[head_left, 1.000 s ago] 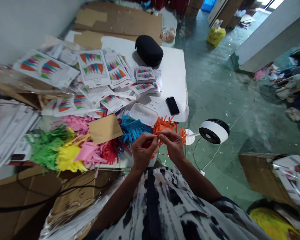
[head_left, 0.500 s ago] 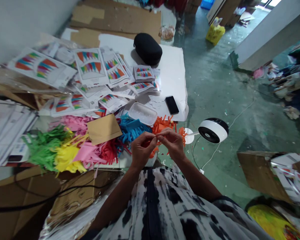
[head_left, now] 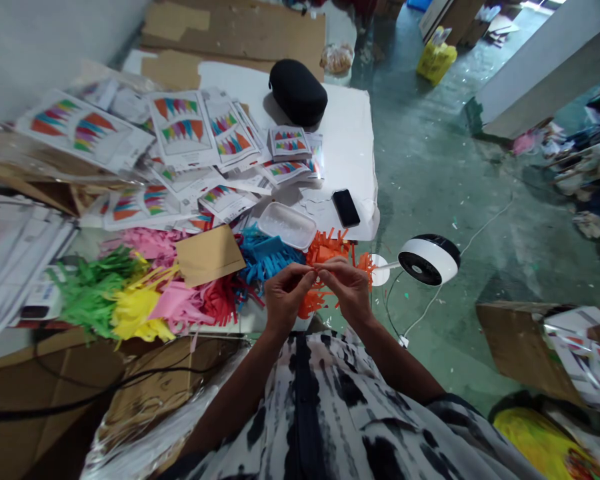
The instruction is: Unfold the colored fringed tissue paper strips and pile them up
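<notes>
My left hand (head_left: 286, 299) and my right hand (head_left: 347, 288) meet fingertip to fingertip at the table's near edge, both pinched on an orange fringed paper piece (head_left: 312, 301) that hangs between them. Right behind them lies a heap of orange fringed paper (head_left: 330, 248). Beside it on the left are blue (head_left: 266, 256), red (head_left: 221, 298), pink (head_left: 177, 304), yellow (head_left: 131, 315) and green (head_left: 91, 295) fringe heaps.
A white plastic tray (head_left: 286, 225), a black phone (head_left: 346, 207), a brown card (head_left: 209, 254) and a black case (head_left: 298, 92) sit on the white table (head_left: 347, 147), among several printed packets (head_left: 183, 130). A small white fan (head_left: 429, 259) stands at the right. Cardboard boxes (head_left: 523, 347) lie on the green floor.
Both hands stay pinched together on the orange piece; more of its fringe now shows below my fingers. The view has shifted slightly.
</notes>
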Motion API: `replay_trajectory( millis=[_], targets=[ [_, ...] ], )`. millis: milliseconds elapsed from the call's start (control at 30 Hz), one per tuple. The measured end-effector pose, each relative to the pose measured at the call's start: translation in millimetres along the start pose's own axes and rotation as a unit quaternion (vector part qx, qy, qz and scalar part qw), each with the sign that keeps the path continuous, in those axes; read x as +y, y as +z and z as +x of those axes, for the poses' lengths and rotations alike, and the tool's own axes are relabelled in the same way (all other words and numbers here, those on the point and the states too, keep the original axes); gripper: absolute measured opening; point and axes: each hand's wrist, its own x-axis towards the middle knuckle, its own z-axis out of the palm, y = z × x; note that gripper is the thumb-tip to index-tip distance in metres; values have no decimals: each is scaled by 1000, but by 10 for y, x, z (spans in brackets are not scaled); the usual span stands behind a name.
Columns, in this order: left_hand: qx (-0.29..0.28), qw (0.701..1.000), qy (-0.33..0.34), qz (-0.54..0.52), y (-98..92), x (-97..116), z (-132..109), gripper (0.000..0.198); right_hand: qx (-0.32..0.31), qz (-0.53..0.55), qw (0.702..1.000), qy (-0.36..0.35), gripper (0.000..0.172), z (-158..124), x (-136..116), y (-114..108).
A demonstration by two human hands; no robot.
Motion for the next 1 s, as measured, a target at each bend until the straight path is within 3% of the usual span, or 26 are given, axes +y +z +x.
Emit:
replay_trajectory(
  millis=[367,567,867,1000],
  targets=[
    [-18,997,70,20,-22,16,20,14,3,7,1000,-24,12,-16,61,-12],
    [-35,999,40,3,-42,-18,20,12,-8,-3,999,-31,11,-24,65,-33],
    [-42,979,142,143,-45,83,29,13,-7,-7,1000,-3,9,-23,75,-69],
    [-41,985,100,133,-23,53,23,17,21,-21,999,-21,11,-49,74,-31]
  ],
)
